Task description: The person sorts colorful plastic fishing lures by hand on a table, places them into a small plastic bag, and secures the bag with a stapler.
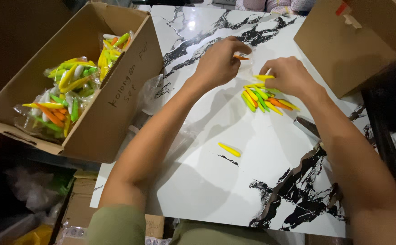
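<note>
Two hands sorting small coloured plastic pieces on a marble-patterned counter [207,181], seen from above.

From left: an open cardboard box [111,113] rests at the counter's edge, holding clear bags of yellow, green, orange and white pieces, within easy reach. The left hand [218,63] has its grip closed, pinching an orange piece [241,57] between thumb and fingertips above the counter. A single yellow piece [229,149] lies apart, nearer the person. The right hand [288,75] pinches a yellow piece [263,77] at the top of a loose pile [263,97] of mixed pieces, apparently gathered for picking. A second cardboard box [343,45] stands at far right.
</note>
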